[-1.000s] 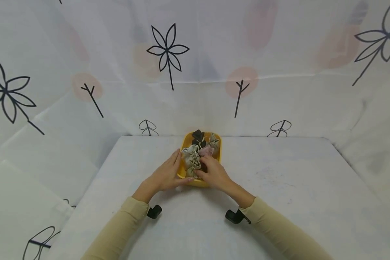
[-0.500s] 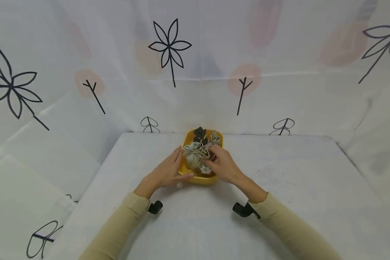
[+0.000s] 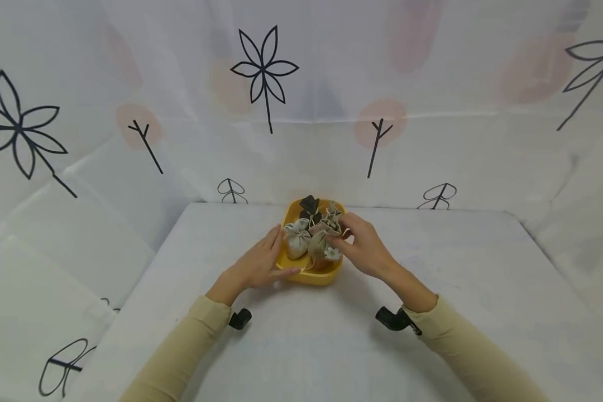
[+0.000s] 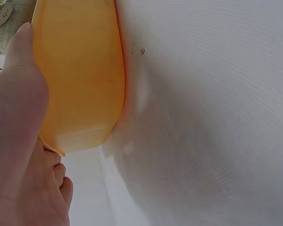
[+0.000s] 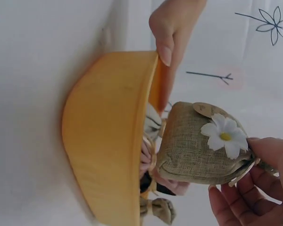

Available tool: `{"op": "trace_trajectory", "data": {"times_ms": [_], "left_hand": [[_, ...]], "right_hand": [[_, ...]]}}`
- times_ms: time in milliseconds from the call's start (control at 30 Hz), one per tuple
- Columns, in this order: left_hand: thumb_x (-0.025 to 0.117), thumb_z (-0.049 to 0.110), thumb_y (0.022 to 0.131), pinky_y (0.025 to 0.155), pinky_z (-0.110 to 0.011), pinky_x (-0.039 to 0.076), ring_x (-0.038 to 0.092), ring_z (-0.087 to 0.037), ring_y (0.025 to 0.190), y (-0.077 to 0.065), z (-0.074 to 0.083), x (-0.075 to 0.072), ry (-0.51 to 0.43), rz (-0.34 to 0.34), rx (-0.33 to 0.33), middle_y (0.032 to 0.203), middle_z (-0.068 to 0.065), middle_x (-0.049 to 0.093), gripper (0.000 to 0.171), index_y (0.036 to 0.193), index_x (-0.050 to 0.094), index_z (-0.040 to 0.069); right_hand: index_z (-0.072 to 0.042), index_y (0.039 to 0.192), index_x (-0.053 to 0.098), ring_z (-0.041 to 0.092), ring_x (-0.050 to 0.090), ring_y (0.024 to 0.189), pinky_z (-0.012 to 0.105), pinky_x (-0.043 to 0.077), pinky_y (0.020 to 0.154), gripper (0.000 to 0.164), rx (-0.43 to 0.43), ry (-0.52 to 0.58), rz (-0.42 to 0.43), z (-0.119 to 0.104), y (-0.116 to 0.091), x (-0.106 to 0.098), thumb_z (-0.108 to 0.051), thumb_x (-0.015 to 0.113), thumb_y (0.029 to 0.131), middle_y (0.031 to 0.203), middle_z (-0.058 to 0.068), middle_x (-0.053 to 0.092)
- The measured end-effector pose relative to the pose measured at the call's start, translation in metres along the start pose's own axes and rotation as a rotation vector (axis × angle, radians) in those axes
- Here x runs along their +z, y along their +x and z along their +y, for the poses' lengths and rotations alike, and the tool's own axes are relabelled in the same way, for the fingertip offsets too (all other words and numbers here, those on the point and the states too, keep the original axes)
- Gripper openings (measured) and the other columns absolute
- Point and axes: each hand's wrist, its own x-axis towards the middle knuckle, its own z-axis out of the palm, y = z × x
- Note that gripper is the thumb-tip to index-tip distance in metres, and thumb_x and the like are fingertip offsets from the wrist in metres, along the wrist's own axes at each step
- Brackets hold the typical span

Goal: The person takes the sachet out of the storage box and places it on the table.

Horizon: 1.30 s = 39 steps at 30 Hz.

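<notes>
Flowered pouch has shifted rightward, pinched by the right hand; spread left hand touches the tub.

No text can be read: the oval tag on the pouch is blurred.

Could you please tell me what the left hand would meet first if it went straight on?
Probably the tub: the left hand rests right against its near left corner.
</notes>
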Motion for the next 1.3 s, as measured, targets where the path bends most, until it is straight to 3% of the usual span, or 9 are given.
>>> {"op": "trace_trajectory", "data": {"times_ms": [467,767,1000,1300], "left_hand": [[0.034,0.086,0.090,0.127,-0.040,0.011,0.003,-0.030,0.158,0.002,0.002,-0.005,-0.020,-0.015,0.002,0.171,-0.019,-0.005,0.118,0.162,-0.002,-0.001],[0.036,0.086,0.089,0.127,-0.042,0.014,0.007,-0.031,0.158,0.001,0.002,-0.004,-0.018,-0.031,-0.007,0.171,-0.020,0.000,0.119,0.162,0.000,-0.001],[0.044,0.085,0.089,0.127,-0.043,0.014,0.007,-0.034,0.157,0.000,-0.002,-0.011,0.012,-0.037,0.027,0.170,-0.023,0.000,0.122,0.162,0.003,-0.004],[0.046,0.085,0.088,0.127,-0.042,0.013,0.004,-0.032,0.158,-0.002,-0.005,-0.003,-0.037,-0.025,0.054,0.170,-0.023,-0.003,0.123,0.161,0.001,-0.004]], "right_hand": [[-0.004,0.112,0.066,0.024,0.063,0.098,0.048,0.057,0.086,0.016,0.037,-0.059,0.000,0.006,-0.007,-0.030,-0.008,0.070,0.097,0.107,0.008,0.065],[-0.003,0.113,0.066,0.023,0.062,0.097,0.043,0.056,0.084,0.017,0.077,-0.089,0.004,0.013,-0.016,-0.043,-0.010,0.070,0.098,0.108,0.009,0.065],[-0.003,0.116,0.066,0.022,0.062,0.096,0.041,0.055,0.084,0.020,0.095,-0.126,0.036,0.009,-0.022,-0.051,-0.011,0.070,0.098,0.107,0.008,0.067],[-0.002,0.118,0.066,0.025,0.062,0.100,0.045,0.054,0.088,0.021,0.145,-0.148,0.056,0.002,-0.035,-0.055,-0.013,0.068,0.100,0.108,0.011,0.067]]}}
